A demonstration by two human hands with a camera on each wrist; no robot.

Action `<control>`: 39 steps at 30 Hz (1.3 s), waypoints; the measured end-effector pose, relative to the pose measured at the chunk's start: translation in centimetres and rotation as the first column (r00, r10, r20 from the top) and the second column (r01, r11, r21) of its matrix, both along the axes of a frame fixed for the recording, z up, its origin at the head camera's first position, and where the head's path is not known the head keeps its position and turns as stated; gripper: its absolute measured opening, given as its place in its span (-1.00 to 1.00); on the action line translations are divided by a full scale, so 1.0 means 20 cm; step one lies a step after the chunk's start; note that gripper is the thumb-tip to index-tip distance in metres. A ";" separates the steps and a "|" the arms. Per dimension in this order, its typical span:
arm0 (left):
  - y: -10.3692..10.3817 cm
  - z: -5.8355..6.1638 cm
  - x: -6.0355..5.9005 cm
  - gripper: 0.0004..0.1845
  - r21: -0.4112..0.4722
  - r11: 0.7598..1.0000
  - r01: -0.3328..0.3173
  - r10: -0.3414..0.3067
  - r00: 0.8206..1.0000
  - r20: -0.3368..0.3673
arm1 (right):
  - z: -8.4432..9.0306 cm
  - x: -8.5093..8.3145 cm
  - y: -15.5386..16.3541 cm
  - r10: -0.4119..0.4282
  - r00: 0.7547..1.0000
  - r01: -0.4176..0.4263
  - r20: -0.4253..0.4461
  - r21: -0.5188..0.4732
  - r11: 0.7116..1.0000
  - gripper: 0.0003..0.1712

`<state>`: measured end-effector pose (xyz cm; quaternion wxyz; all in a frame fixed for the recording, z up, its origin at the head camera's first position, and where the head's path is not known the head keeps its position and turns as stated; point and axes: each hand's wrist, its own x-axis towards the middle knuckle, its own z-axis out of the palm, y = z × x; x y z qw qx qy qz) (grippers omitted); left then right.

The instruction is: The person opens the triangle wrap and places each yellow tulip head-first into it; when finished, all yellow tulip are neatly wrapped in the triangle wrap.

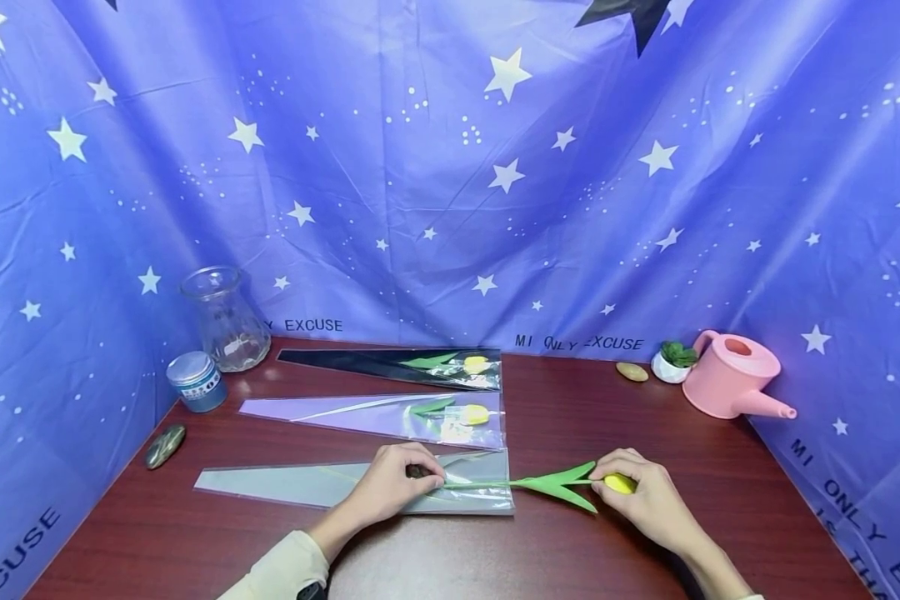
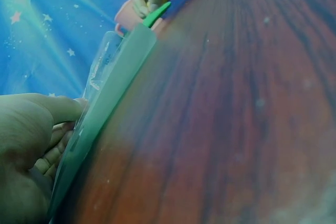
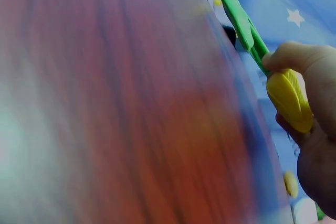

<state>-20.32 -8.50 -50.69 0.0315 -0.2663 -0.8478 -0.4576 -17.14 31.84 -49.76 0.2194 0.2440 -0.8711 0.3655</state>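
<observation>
Looking down from the head view, two tulips are already sleeved behind the grey sleeve [image 1: 352, 485], which is pinned by the left hand [image 1: 393, 486], while the third tulip [image 1: 562, 483] is only stem-deep. From the left wrist, fingers [image 2: 55, 150] are seen curled on that sleeve [image 2: 113, 85]; from the right wrist, the yellow bud [image 3: 290, 98] is pinched by the right hand [image 3: 315, 129], still outside.

Nearest you: a flat sleeve [image 1: 307, 485] lies crosswise on the tabletop [image 1: 495, 550]; your left hand [image 1: 393, 483] rests on its wide end.
Tulip [image 1: 555, 483]: its stem runs into that sleeve's opening, its head lies right of the sleeve in your right hand [image 1: 645, 496].
Behind it: a second sleeve [image 1: 375, 415] with a tulip inside.
Farthest back: a third sleeve [image 1: 390, 367], also filled.
Back left: a jar [image 1: 225, 321], a tin [image 1: 195, 382] before it, a stone [image 1: 165, 446] nearer you.
Back right: a pebble [image 1: 632, 372], a small pot plant [image 1: 673, 362], then a watering can [image 1: 735, 375] rightmost.
</observation>
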 end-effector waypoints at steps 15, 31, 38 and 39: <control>0.02 0.02 -0.04 -0.89 -0.009 1.000 0.010 -0.010 0.999 -0.035 | 0.01 0.03 -0.34 -0.049 0.997 0.050 0.055 -0.015 0.999 -0.61; 0.01 0.01 -0.04 -0.92 -0.019 1.000 0.020 -0.021 0.999 -0.048 | -0.04 0.01 -0.48 -0.050 0.983 0.055 0.179 -0.021 0.998 -0.67; 0.01 0.00 -0.05 -0.94 -0.029 0.999 0.019 -0.020 0.999 -0.039 | -0.02 0.02 -0.41 -0.029 0.966 0.040 0.257 -0.036 0.999 -0.74; 0.01 0.00 -0.05 -0.94 -0.031 0.999 0.018 -0.019 0.999 -0.037 | -0.02 0.02 -0.39 -0.031 0.960 0.044 0.277 -0.042 0.998 -0.72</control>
